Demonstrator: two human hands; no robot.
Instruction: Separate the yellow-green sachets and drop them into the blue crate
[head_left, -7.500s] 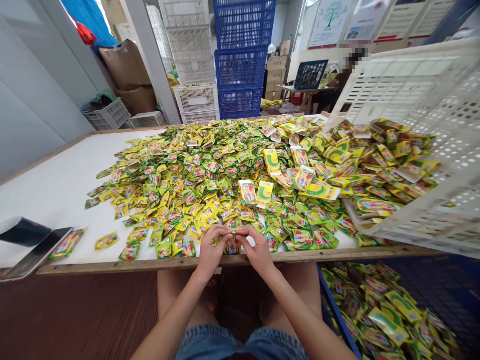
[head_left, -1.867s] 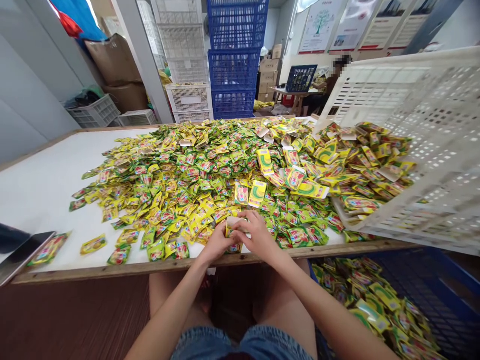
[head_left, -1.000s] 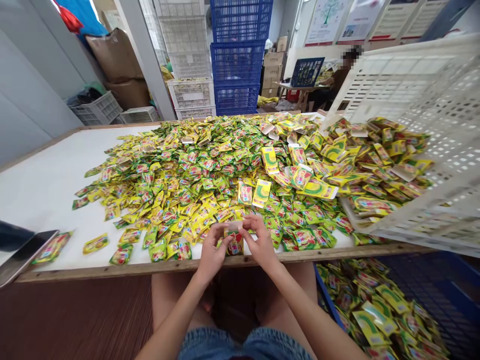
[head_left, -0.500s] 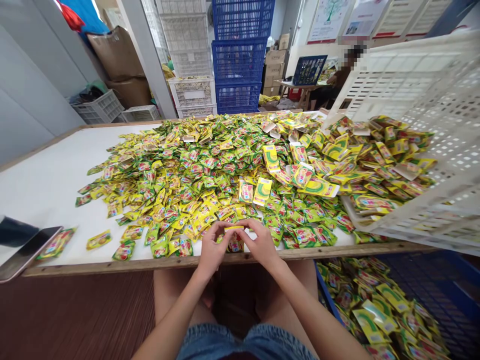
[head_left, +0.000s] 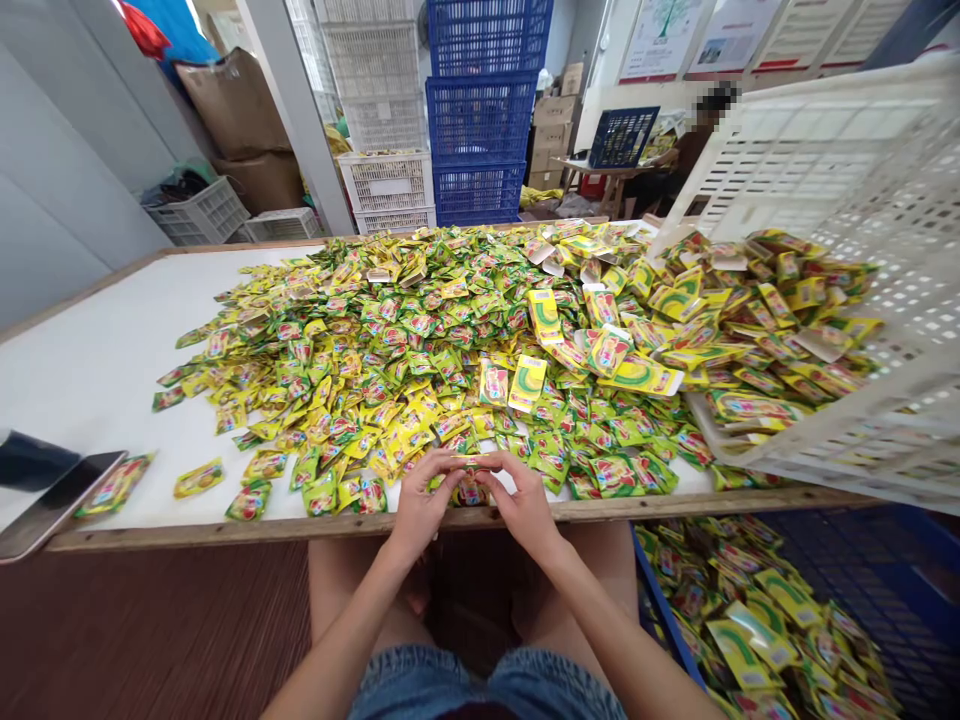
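At the table's front edge, my left hand point(head_left: 424, 503) and my right hand point(head_left: 523, 501) come together, thumbs and fingertips pinching the two ends of a small printed carton point(head_left: 472, 462). It is seen nearly edge-on and mostly covered by the fingers. Just below it, a shiny sachet point(head_left: 471, 491) shows between the hands. Beyond my fingers lie two small cartons, one with a red picture point(head_left: 493, 382) and one yellow and green point(head_left: 527, 384). A wide heap of green and yellow sachets point(head_left: 390, 340) spreads behind them.
A tilted white crate point(head_left: 817, 455) spills cartons at the right. Below the table edge stands a blue crate point(head_left: 667, 610) holding more cartons. A phone point(head_left: 64, 505) and a dark cup point(head_left: 34, 462) sit at far left. Blue crates point(head_left: 480, 120) are stacked behind; a person point(head_left: 694, 135) sits farther back.
The carton between my fingers has tipped, so less of its yellow face shows. My hands stay in nearly the same place, both still pinching it.
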